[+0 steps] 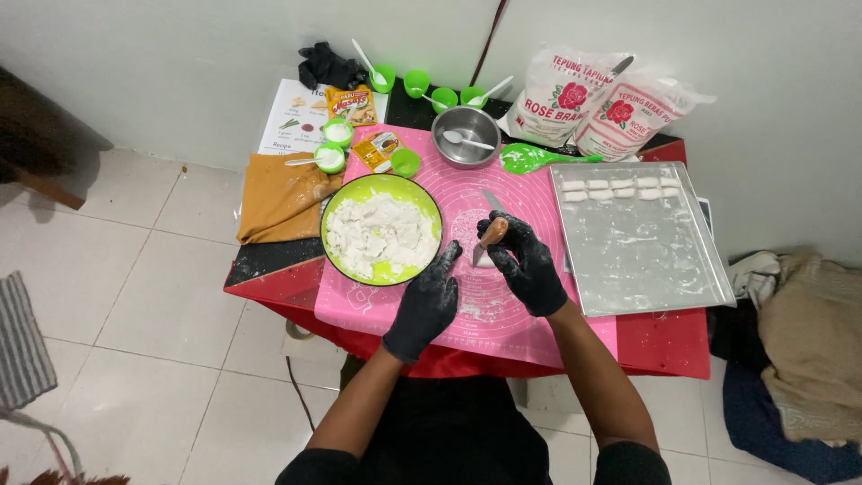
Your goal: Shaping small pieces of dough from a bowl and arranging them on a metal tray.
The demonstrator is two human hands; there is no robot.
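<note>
Both my hands wear black gloves over a pink silicone mat (530, 202). My right hand (525, 262) grips a knife with a brown wooden handle (493, 231), its blade pointing away from me. A small white piece of dough (485, 261) lies on the mat just under that hand. My left hand (427, 301) rests on the mat beside the dough, fingers stretched toward it, holding nothing. A green bowl (334, 208) full of white dough chunks sits just left of my left hand.
A metal tray (646, 260) at right holds a row of small white dough pieces along its far edge. Behind the mat stand a steel bowl with a spoon (465, 135), a green spatula (530, 159), two flour bags (602, 103), several green cups and an orange cloth (283, 198).
</note>
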